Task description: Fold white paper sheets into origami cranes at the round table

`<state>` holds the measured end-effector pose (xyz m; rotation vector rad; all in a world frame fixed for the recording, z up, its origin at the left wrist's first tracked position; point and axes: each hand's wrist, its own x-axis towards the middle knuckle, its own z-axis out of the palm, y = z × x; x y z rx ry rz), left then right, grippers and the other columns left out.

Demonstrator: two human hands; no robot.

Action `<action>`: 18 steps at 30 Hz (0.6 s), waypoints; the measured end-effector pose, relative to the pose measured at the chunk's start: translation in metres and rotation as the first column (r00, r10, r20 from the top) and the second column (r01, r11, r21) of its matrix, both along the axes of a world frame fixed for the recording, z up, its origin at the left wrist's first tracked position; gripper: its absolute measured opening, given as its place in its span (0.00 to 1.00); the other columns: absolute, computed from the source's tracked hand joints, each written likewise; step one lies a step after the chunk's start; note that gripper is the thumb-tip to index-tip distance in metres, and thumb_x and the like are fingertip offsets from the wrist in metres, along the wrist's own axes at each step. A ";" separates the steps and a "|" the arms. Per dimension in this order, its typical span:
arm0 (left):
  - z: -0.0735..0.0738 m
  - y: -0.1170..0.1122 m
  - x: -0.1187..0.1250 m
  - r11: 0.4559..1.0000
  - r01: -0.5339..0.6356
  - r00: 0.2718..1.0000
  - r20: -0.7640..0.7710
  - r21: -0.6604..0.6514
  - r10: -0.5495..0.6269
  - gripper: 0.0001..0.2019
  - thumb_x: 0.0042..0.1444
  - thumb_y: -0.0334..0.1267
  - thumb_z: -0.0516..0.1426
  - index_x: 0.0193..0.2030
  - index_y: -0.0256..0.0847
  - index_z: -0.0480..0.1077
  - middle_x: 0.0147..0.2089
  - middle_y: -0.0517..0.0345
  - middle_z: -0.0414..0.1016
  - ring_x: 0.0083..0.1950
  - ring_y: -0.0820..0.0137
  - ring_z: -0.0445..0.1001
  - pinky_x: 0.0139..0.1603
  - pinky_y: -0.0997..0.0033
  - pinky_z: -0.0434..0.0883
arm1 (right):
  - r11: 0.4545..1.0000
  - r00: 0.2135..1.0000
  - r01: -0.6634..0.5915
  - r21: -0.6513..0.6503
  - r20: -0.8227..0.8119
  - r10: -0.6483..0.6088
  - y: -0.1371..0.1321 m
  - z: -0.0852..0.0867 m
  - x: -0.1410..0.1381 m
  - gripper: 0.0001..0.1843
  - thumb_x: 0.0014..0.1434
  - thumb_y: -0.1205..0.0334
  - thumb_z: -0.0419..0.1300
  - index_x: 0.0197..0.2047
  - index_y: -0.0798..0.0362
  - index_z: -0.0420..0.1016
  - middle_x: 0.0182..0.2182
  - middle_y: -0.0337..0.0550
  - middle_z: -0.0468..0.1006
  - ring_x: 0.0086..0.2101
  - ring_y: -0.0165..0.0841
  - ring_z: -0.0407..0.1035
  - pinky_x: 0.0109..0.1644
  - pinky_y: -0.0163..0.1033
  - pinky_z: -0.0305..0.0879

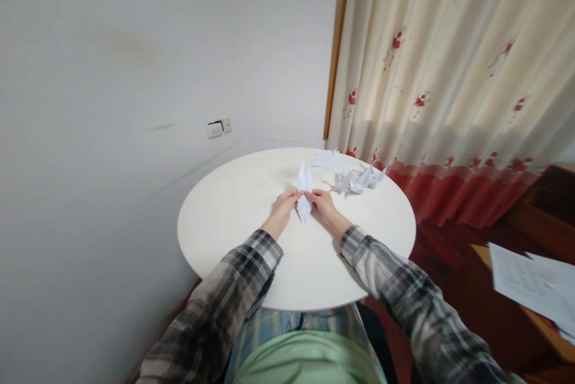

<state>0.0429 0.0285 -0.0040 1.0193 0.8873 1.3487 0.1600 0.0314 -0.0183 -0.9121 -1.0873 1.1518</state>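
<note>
Diffuse light brightens the tabletop (pixel 224 222), with faint shadow left of the gripped paper (pixel 305 177). Right of the grip, the floor (pixel 442 258) is dim; below the grip, wide-angle distortion stretches the sleeves (pixel 206 306).

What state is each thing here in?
Long, pointed white paper: creased, pinched by left hand and right hand.
Jagged white paper pile: heaped on round white table.
Flattish white paper pieces: lying near table's far rim.
Cream floral red-hemmed cloth curtain: hanging in folds.
White rectangular wall socket: no plug visible.
Marked white paper sheets: overlapping, lying flat.
</note>
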 end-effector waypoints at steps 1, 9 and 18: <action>0.000 0.000 0.000 1.000 -0.003 1.000 0.000 -0.003 0.003 0.11 0.34 0.36 0.65 0.25 0.33 0.72 0.24 0.56 0.73 0.26 0.73 0.68 0.30 0.72 0.64 | 1.000 1.000 0.002 0.000 -0.007 -0.002 0.000 0.000 0.000 0.14 0.36 0.56 0.66 0.22 0.57 0.71 0.18 0.37 0.71 0.19 0.25 0.60 0.24 0.33 0.54; -0.002 0.004 0.001 0.996 -0.085 0.996 0.027 0.029 0.085 0.17 0.33 0.33 0.65 0.31 0.37 0.65 0.24 0.64 0.69 0.25 0.77 0.67 0.28 0.76 0.63 | 1.000 0.994 0.006 -0.002 -0.113 -0.006 -0.001 0.002 0.000 0.19 0.33 0.60 0.69 0.31 0.53 0.68 0.20 0.33 0.71 0.22 0.27 0.66 0.29 0.35 0.63; 0.002 0.003 0.000 0.999 0.037 0.998 -0.041 0.021 -0.037 0.11 0.36 0.35 0.64 0.27 0.34 0.68 0.25 0.58 0.71 0.26 0.75 0.68 0.29 0.74 0.64 | 0.997 0.988 -0.068 -0.040 -0.139 0.062 -0.002 0.007 0.007 0.12 0.34 0.63 0.66 0.23 0.54 0.68 0.20 0.36 0.73 0.22 0.27 0.65 0.28 0.35 0.61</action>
